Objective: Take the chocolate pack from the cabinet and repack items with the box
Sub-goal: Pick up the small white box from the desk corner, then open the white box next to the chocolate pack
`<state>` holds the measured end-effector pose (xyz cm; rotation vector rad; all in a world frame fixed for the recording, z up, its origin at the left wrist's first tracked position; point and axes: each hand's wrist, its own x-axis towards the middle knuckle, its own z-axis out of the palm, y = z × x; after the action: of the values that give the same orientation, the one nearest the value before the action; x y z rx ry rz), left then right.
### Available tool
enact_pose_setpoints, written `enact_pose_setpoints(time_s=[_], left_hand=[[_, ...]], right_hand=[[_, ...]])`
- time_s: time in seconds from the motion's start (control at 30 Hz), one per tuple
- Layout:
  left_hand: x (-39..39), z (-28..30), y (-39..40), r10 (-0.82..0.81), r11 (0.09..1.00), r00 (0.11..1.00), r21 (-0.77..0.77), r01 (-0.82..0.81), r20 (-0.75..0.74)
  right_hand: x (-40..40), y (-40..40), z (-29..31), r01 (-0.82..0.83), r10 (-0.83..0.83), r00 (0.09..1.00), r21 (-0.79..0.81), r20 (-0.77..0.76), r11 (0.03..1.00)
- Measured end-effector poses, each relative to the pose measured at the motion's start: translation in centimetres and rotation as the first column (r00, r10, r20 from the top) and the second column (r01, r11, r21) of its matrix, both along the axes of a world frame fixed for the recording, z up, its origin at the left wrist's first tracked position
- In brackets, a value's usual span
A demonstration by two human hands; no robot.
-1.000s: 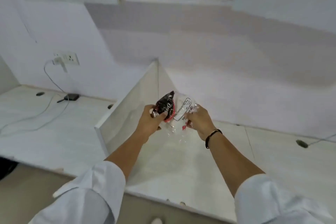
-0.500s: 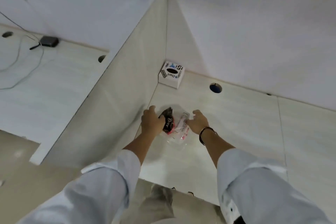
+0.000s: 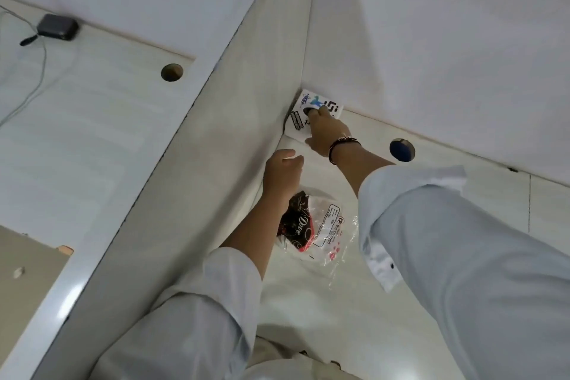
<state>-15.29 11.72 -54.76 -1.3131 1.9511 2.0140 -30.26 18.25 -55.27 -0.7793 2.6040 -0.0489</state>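
— Corner first: what sits there?

— Small white cardboard box (image 3: pixel 311 114) with blue and black print, pushed into the corner where the pale upright divider panel (image 3: pixel 246 120) meets the white back wall (image 3: pixel 447 55). The right hand (image 3: pixel 325 133) lies on top of it, fingers (image 3: pixel 317 111) reaching over the dark oval opening; whether they grip the box or merely touch it, I cannot tell.

— And the left hand (image 3: pixel 282 173)?

— Loosely curled, empty, close against the divider, between the box and the packet.

— Where is the chocolate?

— Dark brown Dove chocolate pack (image 3: pixel 296 225) lies inside a crinkled clear plastic bag (image 3: pixel 327 231) on the white table (image 3: pixel 324 318), partly under the left forearm, near the box but apart from it.

— Any room to move?

— Open table surface to the right, past a round cable hole (image 3: pixel 402 149) near the back wall. The table's near edge runs across the bottom. Beyond the divider, a second hole (image 3: pixel 171 72) and a small black adapter (image 3: pixel 57 27) with its cable.
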Motion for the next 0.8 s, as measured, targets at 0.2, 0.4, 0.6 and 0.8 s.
enact_pose_setpoints(time_s=[0.2,0.4,0.6,0.8], left_hand=[[1.1,1.5,-0.2,0.13,0.987,0.99,0.101,-0.125,-0.046],[7.2,4.8,1.9,-0.1,0.847,0.992,0.516,0.124,-0.073],[15.7,3.9,5.9,-0.321,0.69,0.907,0.589,0.421,-0.273],[20.7,4.1,9.7,-0.385,0.728,0.881,0.498,0.472,-0.274]], right_hand=[[3.3,4.7,2.7,0.009,0.008,0.992,-0.13,0.129,0.991],[13.2,14.5,8.1,0.252,-0.015,0.883,-0.446,0.47,0.859],[23.0,22.0,8.2,0.242,0.136,0.829,-0.568,0.543,0.787],[30.1,25.1,7.2,0.554,0.046,0.709,-0.597,0.703,0.58]])
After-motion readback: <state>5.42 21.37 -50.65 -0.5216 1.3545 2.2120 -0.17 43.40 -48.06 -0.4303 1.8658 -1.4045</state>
